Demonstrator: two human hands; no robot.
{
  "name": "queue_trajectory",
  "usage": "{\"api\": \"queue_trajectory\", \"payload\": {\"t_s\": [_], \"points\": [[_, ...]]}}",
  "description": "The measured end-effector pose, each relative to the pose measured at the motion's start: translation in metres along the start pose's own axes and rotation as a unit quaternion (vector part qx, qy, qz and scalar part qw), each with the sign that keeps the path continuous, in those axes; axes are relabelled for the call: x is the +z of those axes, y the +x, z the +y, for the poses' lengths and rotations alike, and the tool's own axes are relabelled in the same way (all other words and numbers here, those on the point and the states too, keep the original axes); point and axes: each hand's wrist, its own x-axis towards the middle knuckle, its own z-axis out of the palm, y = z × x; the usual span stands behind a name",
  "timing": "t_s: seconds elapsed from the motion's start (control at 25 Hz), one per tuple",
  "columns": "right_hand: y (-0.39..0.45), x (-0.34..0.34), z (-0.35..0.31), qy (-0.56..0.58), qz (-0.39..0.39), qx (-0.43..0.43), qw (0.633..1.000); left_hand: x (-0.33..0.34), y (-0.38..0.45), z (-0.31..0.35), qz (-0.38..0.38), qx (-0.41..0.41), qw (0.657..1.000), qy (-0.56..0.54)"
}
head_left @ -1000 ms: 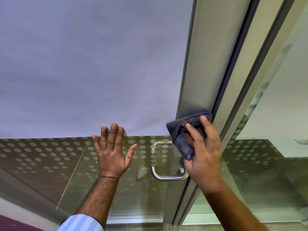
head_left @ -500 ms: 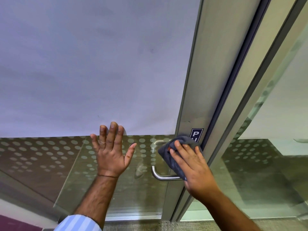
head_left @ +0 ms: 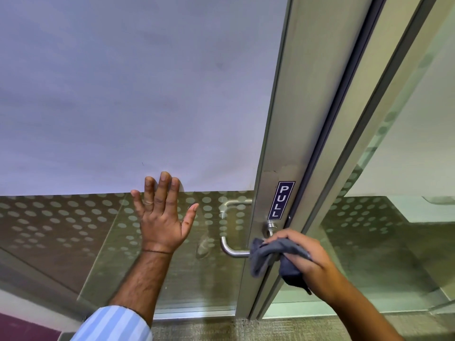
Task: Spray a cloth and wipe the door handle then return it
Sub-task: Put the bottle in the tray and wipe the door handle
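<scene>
A brushed-metal door handle (head_left: 230, 249) curves out from the aluminium door stile below a blue PULL sign (head_left: 281, 200). My right hand (head_left: 305, 262) grips a grey cloth (head_left: 266, 254) bunched around the lower end of the handle, where it meets the stile. My left hand (head_left: 161, 217) lies flat with fingers spread on the glass door panel (head_left: 73, 230), left of the handle. The handle's lower mounting is hidden by the cloth. No spray bottle is in view.
The glass door has a frosted upper area and a dotted band at handle height. A metal door frame (head_left: 349, 143) and a second glass panel (head_left: 394, 242) stand to the right. Carpeted floor (head_left: 221, 328) shows along the bottom.
My right hand has carried the cloth down from the stile above the handle to the handle's lower end, uncovering the PULL sign. My left hand has stayed flat on the glass.
</scene>
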Motion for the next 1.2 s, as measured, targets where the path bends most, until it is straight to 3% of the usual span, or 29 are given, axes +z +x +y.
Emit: {"api": "queue_trajectory", "payload": {"t_s": [0.08,0.16,0.28,0.32,0.44,0.6,0.76,0.88,1.08,1.2], "points": [[-0.01,-0.001,-0.004,0.047,0.083,-0.018,0.995,0.0,0.0,0.0,-0.001,-0.001,1.0,0.001],[-0.019,0.0,-0.003,0.011,0.151,-0.056,0.987,-0.001,0.001,0.0,-0.001,0.0,1.0,-0.001],[-0.017,0.01,0.0,-0.21,0.231,-0.162,0.936,-0.002,0.002,0.001,0.003,0.002,1.0,-0.003],[-0.01,0.013,0.001,-0.299,0.218,-0.216,0.903,-0.002,0.002,0.001,0.003,0.001,1.0,-0.002],[0.021,0.012,0.003,-0.468,0.069,-0.331,0.816,-0.003,0.002,0.001,0.003,0.002,1.0,0.0],[0.053,0.003,0.008,-0.533,-0.038,-0.338,0.775,-0.001,0.002,0.001,0.011,0.005,1.0,0.0],[0.053,-0.002,0.011,-0.533,-0.158,-0.258,0.79,0.001,0.002,0.001,0.016,0.003,1.0,-0.001],[0.052,0.0,0.002,-0.458,-0.212,-0.156,0.849,0.001,0.001,0.001,0.015,0.002,1.0,-0.001],[0.021,0.0,-0.003,-0.352,-0.115,-0.038,0.928,-0.002,0.002,0.002,0.018,0.004,1.0,-0.002],[-0.012,0.011,0.003,-0.132,-0.004,0.037,0.991,-0.003,0.002,0.003,0.017,0.004,1.0,-0.002]]}}
